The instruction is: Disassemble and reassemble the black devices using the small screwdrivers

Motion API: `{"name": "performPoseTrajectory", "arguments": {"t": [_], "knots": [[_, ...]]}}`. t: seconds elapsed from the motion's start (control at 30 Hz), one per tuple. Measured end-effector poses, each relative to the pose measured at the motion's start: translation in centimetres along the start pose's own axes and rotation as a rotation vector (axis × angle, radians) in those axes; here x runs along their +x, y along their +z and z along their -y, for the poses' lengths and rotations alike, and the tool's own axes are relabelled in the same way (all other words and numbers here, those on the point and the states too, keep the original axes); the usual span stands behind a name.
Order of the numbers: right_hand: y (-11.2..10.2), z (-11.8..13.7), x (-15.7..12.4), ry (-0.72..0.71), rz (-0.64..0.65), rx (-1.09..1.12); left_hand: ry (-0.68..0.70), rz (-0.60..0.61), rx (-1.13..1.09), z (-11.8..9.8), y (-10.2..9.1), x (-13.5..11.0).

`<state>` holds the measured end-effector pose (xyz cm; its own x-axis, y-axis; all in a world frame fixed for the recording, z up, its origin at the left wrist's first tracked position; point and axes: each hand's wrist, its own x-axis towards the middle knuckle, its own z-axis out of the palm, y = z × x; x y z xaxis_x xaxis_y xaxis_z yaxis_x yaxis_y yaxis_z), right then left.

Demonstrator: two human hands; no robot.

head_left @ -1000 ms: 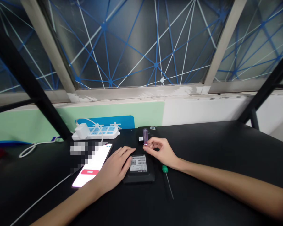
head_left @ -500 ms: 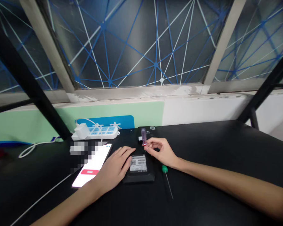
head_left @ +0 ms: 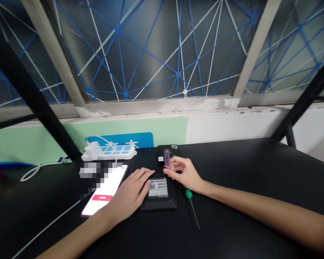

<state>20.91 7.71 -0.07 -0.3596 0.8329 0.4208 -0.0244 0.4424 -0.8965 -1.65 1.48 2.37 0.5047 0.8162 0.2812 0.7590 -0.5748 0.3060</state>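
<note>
A black box-like device (head_left: pixel 160 204) with a white printed label (head_left: pixel 158 187) lies on the black table in front of me. My left hand (head_left: pixel 137 187) rests along its left side with fingers stretched out, holding nothing. My right hand (head_left: pixel 184 173) pinches a screwdriver with a clear purple handle (head_left: pixel 166 157) near the bottom of the handle. The screwdriver stands roughly upright over the far edge of the device; its tip is too small to make out. A second screwdriver with a green handle (head_left: pixel 188 194) lies right of the device, below my right wrist.
Behind the purple screwdriver lies another black item (head_left: pixel 174 146). A lit phone (head_left: pixel 104 194) is left of my left hand. Farther back stands a white power strip (head_left: pixel 118 152) with a plugged-in charger (head_left: pixel 93 150). A white cable (head_left: pixel 47 228) crosses the table at left.
The purple screwdriver's handle has shifted slightly right and toward me, with my right fingers still pinching it. My left hand and the device have stayed in place.
</note>
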Motion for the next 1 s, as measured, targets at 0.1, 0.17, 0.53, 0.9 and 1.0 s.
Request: {"name": "performPoseTrajectory", "arguments": {"t": [0.1,0.17,0.53,0.9,1.0], "knots": [[0.09,0.09,0.0,0.035,0.01,0.017,0.001,0.006,0.002,0.03,0.0,-0.02],[0.13,0.02,0.03,0.046,0.003,0.02,0.0,0.008,0.004,0.05,0.0,-0.04],[0.08,-0.08,0.0,0.017,0.025,0.008,0.006,-0.013,0.014,0.04,0.05,0.02],[0.11,-0.14,0.14,0.002,0.02,-0.009,0.0,-0.007,0.01,0.1,0.04,-0.04],[0.11,-0.43,0.13,0.001,0.008,-0.015,0.007,-0.017,0.012,0.05,0.04,-0.05]]}}
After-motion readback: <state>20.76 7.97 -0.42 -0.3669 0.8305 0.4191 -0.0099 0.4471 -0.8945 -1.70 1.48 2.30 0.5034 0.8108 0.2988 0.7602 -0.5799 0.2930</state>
